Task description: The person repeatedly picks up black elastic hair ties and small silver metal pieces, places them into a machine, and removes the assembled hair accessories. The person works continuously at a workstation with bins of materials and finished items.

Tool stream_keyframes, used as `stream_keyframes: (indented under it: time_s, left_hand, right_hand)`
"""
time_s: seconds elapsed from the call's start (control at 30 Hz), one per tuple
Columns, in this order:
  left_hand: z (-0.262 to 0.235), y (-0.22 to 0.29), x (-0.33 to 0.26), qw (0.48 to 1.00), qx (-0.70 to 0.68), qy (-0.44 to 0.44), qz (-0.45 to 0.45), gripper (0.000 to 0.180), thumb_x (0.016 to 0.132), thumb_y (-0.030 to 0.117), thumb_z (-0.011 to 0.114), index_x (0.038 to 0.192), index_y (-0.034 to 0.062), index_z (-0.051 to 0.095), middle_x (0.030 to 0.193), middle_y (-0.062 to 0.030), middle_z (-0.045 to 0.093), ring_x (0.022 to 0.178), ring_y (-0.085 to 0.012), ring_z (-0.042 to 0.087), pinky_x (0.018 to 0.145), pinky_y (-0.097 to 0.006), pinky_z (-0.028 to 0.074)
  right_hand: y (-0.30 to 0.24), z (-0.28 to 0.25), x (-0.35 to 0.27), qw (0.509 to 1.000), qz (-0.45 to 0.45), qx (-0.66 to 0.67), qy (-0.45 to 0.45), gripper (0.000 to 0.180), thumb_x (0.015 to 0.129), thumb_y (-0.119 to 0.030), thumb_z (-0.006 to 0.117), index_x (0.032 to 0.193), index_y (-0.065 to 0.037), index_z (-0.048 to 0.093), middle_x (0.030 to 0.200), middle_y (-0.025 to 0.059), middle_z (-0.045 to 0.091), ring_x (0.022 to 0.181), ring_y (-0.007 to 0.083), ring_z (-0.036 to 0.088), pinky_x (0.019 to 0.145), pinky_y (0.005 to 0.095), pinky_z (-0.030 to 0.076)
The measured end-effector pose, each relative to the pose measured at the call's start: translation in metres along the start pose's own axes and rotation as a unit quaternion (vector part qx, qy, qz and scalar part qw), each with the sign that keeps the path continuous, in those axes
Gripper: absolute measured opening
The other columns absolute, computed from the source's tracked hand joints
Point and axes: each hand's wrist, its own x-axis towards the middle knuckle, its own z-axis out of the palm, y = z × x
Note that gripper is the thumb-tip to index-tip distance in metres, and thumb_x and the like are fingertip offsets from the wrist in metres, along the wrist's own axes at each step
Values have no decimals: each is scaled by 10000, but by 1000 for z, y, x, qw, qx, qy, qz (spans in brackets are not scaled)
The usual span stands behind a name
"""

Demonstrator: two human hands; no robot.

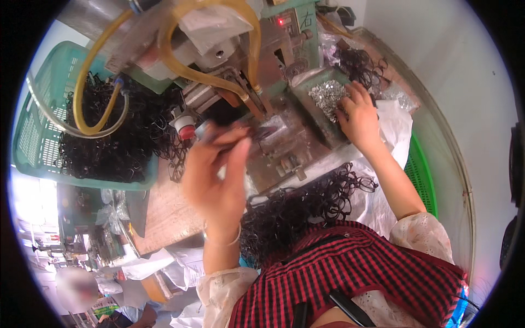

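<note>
My left hand (216, 175) is raised in front of the machine's work plate, smeared by motion. Its thumb and fingers come together around a dark, thin piece that I cannot make out well. On the right, my right hand (359, 117) reaches into a green metal tray (334, 135), its fingers spread over a heap of small silver metal pieces (326, 97). Between the hands lies the machine's metal work plate (279, 156), with a small bright block (275, 128) under the tooling. Yellow hoses (205, 82) run down to that tooling.
A teal basket (33, 145) heaped with black curled strips (109, 147) stands at left. More black loops (306, 205) lie at the table's front, by my checked apron (328, 257). A red button (186, 132) sits left of the plate. A green basket (421, 175) stands at right.
</note>
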Motion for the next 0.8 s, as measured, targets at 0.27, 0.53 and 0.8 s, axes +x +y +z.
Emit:
stream_keyframes:
  time_s: [0.27,0.53,0.8]
  left_hand:
    - [19,-4,16,997,-25,-27,-62,143,854,5,712,983,-19,655,906,-57,679,766,-99,634,673,-240,548]
    - [20,-12,19,999,46,-28,0,146,854,26,719,977,-13,649,858,-37,676,765,-84,649,637,-216,538]
    - [-45,-44,-36,936,304,112,140,222,752,-35,752,952,22,675,966,-104,716,833,-230,672,735,-302,513]
  right_hand:
    - [13,23,23,997,36,65,-8,141,771,-82,685,881,-11,631,960,172,624,975,376,580,824,456,486]
    - [3,21,18,997,29,71,-10,107,819,-118,663,892,-50,701,897,135,675,908,346,626,800,425,499]
    - [33,17,-2,962,184,202,-9,169,905,-156,667,1000,-30,728,919,139,728,851,244,691,774,350,525]
